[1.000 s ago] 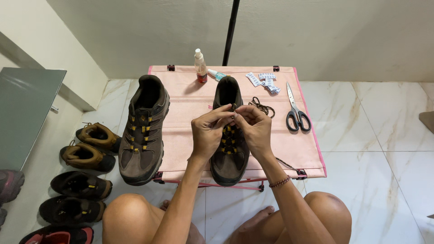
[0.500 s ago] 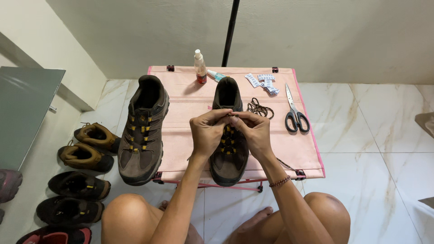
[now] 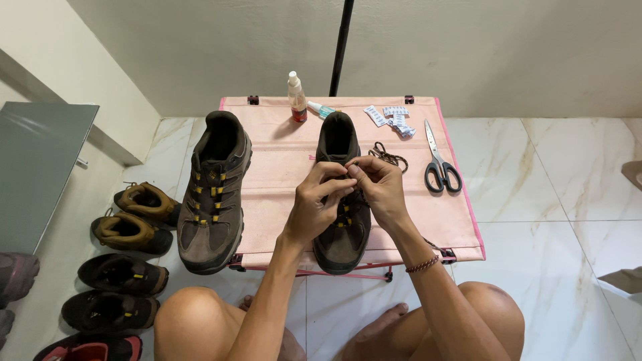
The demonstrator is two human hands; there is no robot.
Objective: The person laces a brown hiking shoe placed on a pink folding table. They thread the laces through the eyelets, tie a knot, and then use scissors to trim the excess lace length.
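Here, at the near middle of the pink worktop (image 3: 281,167), both hands pinch a thin lace over the brown shoe (image 3: 342,234): left hand (image 3: 314,210) and right hand (image 3: 382,190), fingertips pressed together. The lace looks limp and slippery, best gripped at its tip; the shoe seems stiff-soled. Farther right lie scissors (image 3: 438,167); farthest, a spray bottle (image 3: 296,98).

Scissors (image 3: 441,165), a spray bottle (image 3: 295,97), small packets (image 3: 390,118) and floor shoes (image 3: 132,220) lie around.
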